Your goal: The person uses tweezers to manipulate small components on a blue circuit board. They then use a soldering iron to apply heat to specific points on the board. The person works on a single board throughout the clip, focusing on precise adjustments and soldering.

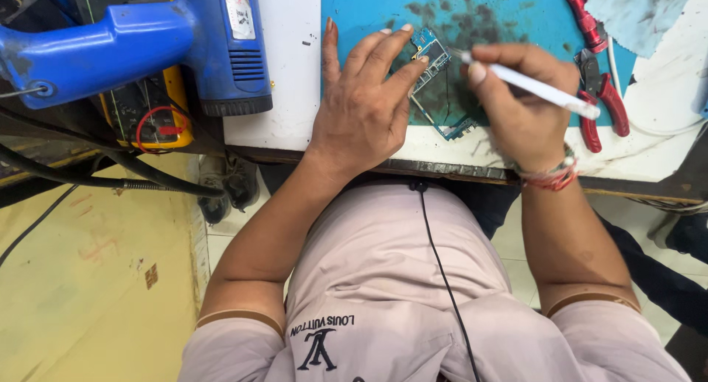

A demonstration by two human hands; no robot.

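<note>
White workbench (295,72) with stained teal mat (501,13); blue heat gun (147,35) at left. Left hand (361,109), fingers spread, pins small blue circuit board (431,50) flat. Right hand (520,102) grips white-handled tool (538,91), tip at board. Probing stage; next needs steady, fine tip placement.

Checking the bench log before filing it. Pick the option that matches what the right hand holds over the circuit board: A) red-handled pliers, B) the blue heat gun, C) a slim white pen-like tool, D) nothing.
C: the right hand grips a slim white pen-like tool with its tip at the circuit board, which the left hand steadies; the red-handled pliers lie on the mat and the blue heat gun sits apart.
</note>
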